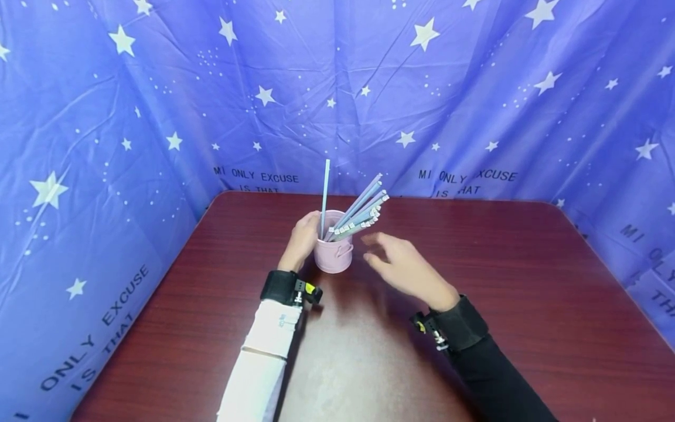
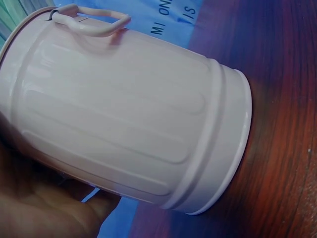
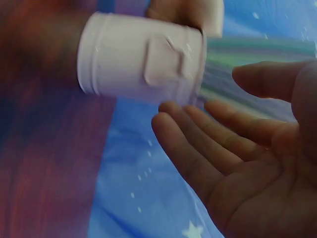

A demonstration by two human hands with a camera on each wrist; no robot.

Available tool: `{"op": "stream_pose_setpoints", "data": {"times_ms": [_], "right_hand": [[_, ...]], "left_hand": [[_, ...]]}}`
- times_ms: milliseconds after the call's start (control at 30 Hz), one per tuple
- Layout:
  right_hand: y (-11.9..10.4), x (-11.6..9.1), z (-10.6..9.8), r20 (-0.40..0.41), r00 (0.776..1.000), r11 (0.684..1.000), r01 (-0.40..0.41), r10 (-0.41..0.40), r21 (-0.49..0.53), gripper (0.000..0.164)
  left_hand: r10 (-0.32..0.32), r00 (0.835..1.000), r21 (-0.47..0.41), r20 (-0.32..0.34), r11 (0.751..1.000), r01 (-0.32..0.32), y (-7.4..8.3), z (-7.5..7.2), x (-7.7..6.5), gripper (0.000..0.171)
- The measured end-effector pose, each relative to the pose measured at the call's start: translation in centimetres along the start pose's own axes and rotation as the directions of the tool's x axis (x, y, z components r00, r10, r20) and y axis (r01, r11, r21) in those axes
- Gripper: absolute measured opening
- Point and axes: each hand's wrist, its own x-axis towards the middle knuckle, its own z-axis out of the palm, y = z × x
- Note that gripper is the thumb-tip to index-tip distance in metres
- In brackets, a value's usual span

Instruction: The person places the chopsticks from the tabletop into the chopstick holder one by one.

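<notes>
A small pink metal pail (image 1: 333,258) with wire-style side handles stands upright on the table. A bundle of thin pastel sticks with pale tips (image 1: 364,214) leans out over its right rim; their exact kind is unclear. One light blue stick (image 1: 325,196) stands nearly upright at the left inside. My left hand (image 1: 302,241) grips the pail's left side near the rim; in the left wrist view its fingers are partly hidden behind the pail (image 2: 114,104). My right hand (image 1: 403,266) is just right of the pail, apart from it, fingers extended and holding nothing (image 3: 237,153).
The dark red wooden table (image 1: 517,264) extends around the pail, with a bright glare patch near the front. A blue curtain with white stars (image 1: 337,88) hangs behind and along both sides. Each wrist wears a black strap with a small camera mount.
</notes>
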Motion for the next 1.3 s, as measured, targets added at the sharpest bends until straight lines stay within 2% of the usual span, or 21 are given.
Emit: {"op": "stream_pose_setpoints", "data": {"times_ms": [233, 467, 600, 733, 967, 1067, 1133, 1200, 1300], "right_hand": [[-0.6, 0.1, 2.1, 0.044, 0.996, 0.996, 0.083, -0.084, 0.015, 0.062], [-0.5, 0.1, 3.2, 0.082, 0.994, 0.997, 0.067, -0.069, 0.03, 0.077], [0.0, 0.2, 3.6, 0.103, 0.993, 0.998, 0.059, -0.06, 0.019, 0.082], [0.6, 0.3, 3.6, 0.118, 0.993, 0.999, 0.026, -0.03, 0.034, 0.083], [1.8, 0.6, 2.9, 0.12, 0.993, 0.999, -0.022, 0.017, 0.041, 0.082], [2.8, 0.7, 2.3, 0.086, 0.995, 0.997, -0.061, 0.056, 0.056, 0.08], [3.7, 0.8, 1.8, 0.064, 0.992, 0.99, -0.114, 0.109, 0.086, 0.079], [4.7, 0.9, 1.2, 0.059, 0.982, 0.97, -0.184, 0.177, 0.157, 0.079], [6.2, 1.2, 0.0, 0.076, 0.963, 0.914, -0.269, 0.258, 0.305, 0.08]], "left_hand": [[0.017, 1.0, 0.053, 0.014, 0.998, -0.018, 0.8, -0.7, -0.1, 0.053], [0.047, 0.995, 0.179, -0.087, 0.983, -0.031, 2.1, -1.7, -0.5, 0.046], [0.047, 0.992, 0.206, -0.117, 0.978, -0.022, 2.4, -1.7, -0.7, 0.041], [0.036, 0.994, 0.201, -0.102, 0.98, -0.015, 2.7, -1.4, -0.9, 0.041], [0.031, 0.999, 0.19, -0.03, 0.981, -0.025, 3.3, -0.1, -1.1, 0.043], [0.021, 0.999, 0.081, 0.029, 0.996, -0.024, 3.1, 0.9, -1.0, 0.044], [0.022, 0.995, -0.079, 0.101, 0.997, -0.014, 2.9, 1.8, -1.1, 0.045], [0.037, 0.981, -0.24, 0.192, 0.971, 0.01, 2.7, 2.8, -1.1, 0.047], [0.085, 0.945, -0.369, 0.315, 0.929, 0.039, 2.2, 4.5, -1.2, 0.052]]}}
